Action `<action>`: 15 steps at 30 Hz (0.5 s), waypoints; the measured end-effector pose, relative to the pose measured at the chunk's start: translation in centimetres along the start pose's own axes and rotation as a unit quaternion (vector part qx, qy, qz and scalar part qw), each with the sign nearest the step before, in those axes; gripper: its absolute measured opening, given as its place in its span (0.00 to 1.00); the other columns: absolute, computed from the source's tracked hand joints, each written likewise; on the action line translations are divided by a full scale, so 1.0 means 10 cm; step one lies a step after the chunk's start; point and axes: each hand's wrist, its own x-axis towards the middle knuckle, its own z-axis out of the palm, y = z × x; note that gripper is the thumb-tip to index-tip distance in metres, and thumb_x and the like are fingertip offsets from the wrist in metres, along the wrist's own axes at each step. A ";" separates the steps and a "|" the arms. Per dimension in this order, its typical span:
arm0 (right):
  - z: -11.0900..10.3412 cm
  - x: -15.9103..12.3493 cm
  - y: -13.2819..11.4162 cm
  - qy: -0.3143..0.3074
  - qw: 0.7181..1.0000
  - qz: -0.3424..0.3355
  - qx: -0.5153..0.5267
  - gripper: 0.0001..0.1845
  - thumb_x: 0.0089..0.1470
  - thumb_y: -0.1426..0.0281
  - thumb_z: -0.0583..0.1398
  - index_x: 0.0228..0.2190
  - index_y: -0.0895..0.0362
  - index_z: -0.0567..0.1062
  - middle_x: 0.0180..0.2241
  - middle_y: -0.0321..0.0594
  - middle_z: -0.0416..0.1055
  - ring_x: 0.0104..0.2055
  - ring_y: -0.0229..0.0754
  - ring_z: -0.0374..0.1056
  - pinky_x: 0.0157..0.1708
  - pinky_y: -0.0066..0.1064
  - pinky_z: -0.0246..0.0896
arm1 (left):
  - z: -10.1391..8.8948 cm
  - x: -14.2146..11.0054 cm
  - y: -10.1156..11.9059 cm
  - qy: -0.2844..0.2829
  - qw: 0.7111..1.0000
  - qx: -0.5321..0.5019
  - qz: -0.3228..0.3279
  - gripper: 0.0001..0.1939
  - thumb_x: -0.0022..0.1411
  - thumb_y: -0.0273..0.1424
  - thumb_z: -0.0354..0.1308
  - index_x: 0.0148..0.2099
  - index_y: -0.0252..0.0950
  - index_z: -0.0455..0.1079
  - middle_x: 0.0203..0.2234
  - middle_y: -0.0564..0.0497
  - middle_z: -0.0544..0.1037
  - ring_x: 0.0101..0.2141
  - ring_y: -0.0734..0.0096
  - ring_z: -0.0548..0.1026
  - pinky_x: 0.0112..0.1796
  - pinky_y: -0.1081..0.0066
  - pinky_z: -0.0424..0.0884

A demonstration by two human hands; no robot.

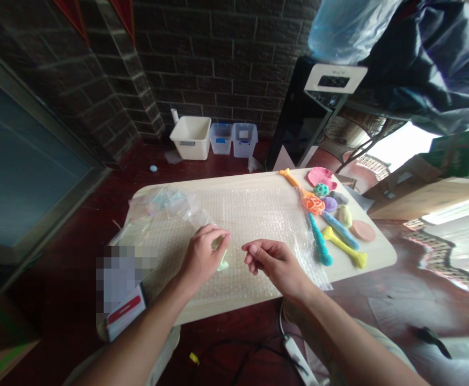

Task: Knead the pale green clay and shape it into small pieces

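My left hand [207, 254] is closed in a pinch above the bubble wrap [254, 214]. Pale green modelling clay [222, 264] shows under its thumb and through the gap between the fingers, apparently in its grip. To its right, my right hand [272, 264] has thumb and forefinger pressed together and the other fingers curled. Whatever it may hold is too small to make out. The two hands are apart, over the middle of the light wooden table [242, 179].
Coloured clay pieces lie at the table's right: a teal twisted strip [320, 241], a yellow bone shape [345, 247], an orange shape [293, 179] and a pink piece [321, 177]. Clear plastic bags [170, 203] lie left. Bins [192, 138] and a water dispenser [299, 107] stand behind.
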 end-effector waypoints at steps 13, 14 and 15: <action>0.11 -0.05 -0.07 -0.038 0.995 0.003 0.095 0.17 0.52 0.63 0.75 0.41 0.58 0.82 0.39 0.45 0.84 0.40 0.41 0.82 0.43 0.29 0.75 | -0.31 -0.20 0.23 0.145 0.989 0.042 0.012 0.11 0.70 0.33 0.56 0.51 0.36 0.73 0.47 0.43 0.77 0.51 0.55 0.74 0.55 0.57 0.68; 0.13 -0.07 -0.07 -0.047 0.994 0.003 0.095 0.16 0.53 0.63 0.74 0.41 0.58 0.82 0.40 0.45 0.84 0.42 0.41 0.82 0.45 0.31 0.75 | -0.34 -0.26 0.28 0.152 0.988 0.029 0.002 0.10 0.70 0.33 0.56 0.51 0.36 0.73 0.47 0.43 0.77 0.51 0.55 0.74 0.54 0.58 0.69; 0.16 -0.09 -0.07 -0.056 0.994 0.003 0.092 0.16 0.54 0.62 0.73 0.41 0.58 0.82 0.40 0.45 0.84 0.42 0.42 0.82 0.47 0.32 0.75 | -0.37 -0.32 0.32 0.156 0.988 0.012 -0.012 0.10 0.71 0.33 0.56 0.51 0.37 0.73 0.47 0.44 0.77 0.50 0.56 0.75 0.53 0.59 0.69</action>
